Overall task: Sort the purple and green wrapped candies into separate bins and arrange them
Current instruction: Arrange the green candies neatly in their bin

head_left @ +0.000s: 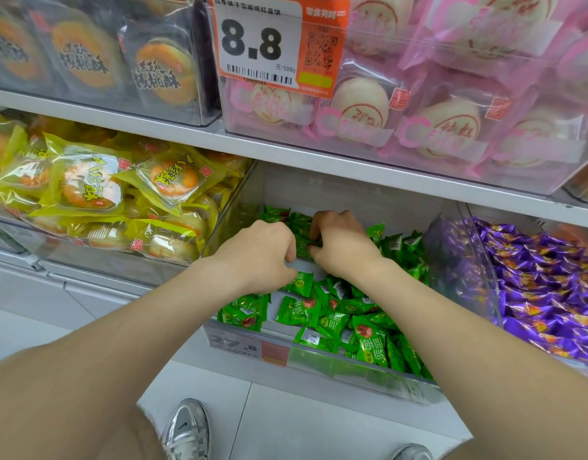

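Both of your hands are down inside the clear middle bin (335, 364), close together over its back half. Your left hand (262, 249) is knuckles-up with the fingers curled under. Its fingertips (291, 258) sit against the green wrappers between the two hands, but the palm hides whether it actually grips one. Your right hand (340, 245) is also curled tight, and its thumb and fingers pinch a green wrapper (302, 245) in the gap between the hands. Neither hand is spread flat.

The green candies (362, 333) lie loose across this bin, thick along the right side and front. A bare patch of the bin floor shows just below your left wrist. The purple candies (544, 293) fill the neighbouring bin (468, 260) to your right, behind a clear dividing wall and well away from both hands. None of them can be seen among the green ones.

To your left is a bin of yellow-wrapped pastries (86, 184). On the shelf (319, 154) above, pink-wrapped cakes (451, 127) sit behind an orange price tag (262, 44) reading 8.8. A silver shoe (186, 429) shows on the pale floor (302, 423) below.
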Demonstrator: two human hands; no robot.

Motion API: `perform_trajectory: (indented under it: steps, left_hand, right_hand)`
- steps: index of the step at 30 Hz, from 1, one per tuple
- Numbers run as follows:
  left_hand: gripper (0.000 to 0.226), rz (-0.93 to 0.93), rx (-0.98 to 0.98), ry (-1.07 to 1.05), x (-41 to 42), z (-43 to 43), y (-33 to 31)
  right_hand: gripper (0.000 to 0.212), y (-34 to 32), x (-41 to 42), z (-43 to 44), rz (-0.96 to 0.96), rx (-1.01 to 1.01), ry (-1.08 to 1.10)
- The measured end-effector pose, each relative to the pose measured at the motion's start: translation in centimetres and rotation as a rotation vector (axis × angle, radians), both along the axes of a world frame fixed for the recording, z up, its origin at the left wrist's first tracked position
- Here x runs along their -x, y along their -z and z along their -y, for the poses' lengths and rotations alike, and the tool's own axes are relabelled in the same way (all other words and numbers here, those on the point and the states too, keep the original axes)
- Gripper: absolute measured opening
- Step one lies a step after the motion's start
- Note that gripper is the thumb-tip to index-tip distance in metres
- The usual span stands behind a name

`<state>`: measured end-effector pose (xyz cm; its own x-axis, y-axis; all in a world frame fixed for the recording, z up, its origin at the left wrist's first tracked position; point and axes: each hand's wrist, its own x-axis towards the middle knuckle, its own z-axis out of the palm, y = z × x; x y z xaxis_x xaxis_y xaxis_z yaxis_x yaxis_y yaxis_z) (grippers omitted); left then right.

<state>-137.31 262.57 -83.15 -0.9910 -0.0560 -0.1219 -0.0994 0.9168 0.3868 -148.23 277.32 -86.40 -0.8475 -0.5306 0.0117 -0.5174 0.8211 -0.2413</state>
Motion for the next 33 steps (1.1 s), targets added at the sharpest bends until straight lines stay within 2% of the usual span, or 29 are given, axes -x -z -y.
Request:
perform_trajectory:
  steps: [7,12,15,18,22,25,27,29,33]
  left_hand:
    - [0.031,0.013,0.065,0.119,0.3,-0.3,0.3]
    - [0.052,0.021,0.334,0.265,0.6,-1.4,1.0]
    - [0.044,-0.001,0.442,0.284,0.8,-2.0,1.1]
    - [0.041,-0.034,0.465,0.294,1.1,-2.2,1.3]
    - [0.04,-0.108,0.375,0.275,1.4,-2.0,1.4]
    - [0.039,-0.208,0.193,0.205,1.5,-1.9,1.4]
    - [0.041,-0.241,0.029,0.128,1.4,-1.8,1.2]
    - [0.045,-0.261,-0.079,0.083,1.4,-1.5,0.6]
    - [0.029,-0.24,-0.135,0.036,1.5,-0.4,-0.2]
  right_hand:
    - [0.023,-1.3,0.1,-0.9,0.032,0.024,0.028]
    - [0.015,-2.6,-0.4,-2.2,-0.042,0.041,0.022]
    - [0.013,-3.2,-0.7,-2.8,-0.034,0.038,0.015]
    - [0.018,-3.6,-0.6,-3.1,-0.014,0.027,0.005]
    - [0.016,-4.3,-1.1,-3.3,0.066,0.01,-0.1]
    - [0.022,-4.8,-2.0,-3.2,0.149,0.008,-0.176]
    - [0.024,-5.2,-2.0,-3.1,0.141,0.035,-0.168]
    - [0.012,-5.8,-1.7,-3.2,0.161,0.088,-0.124]
    - [0.008,-6.1,-1.2,-3.4,0.216,0.195,-0.061]
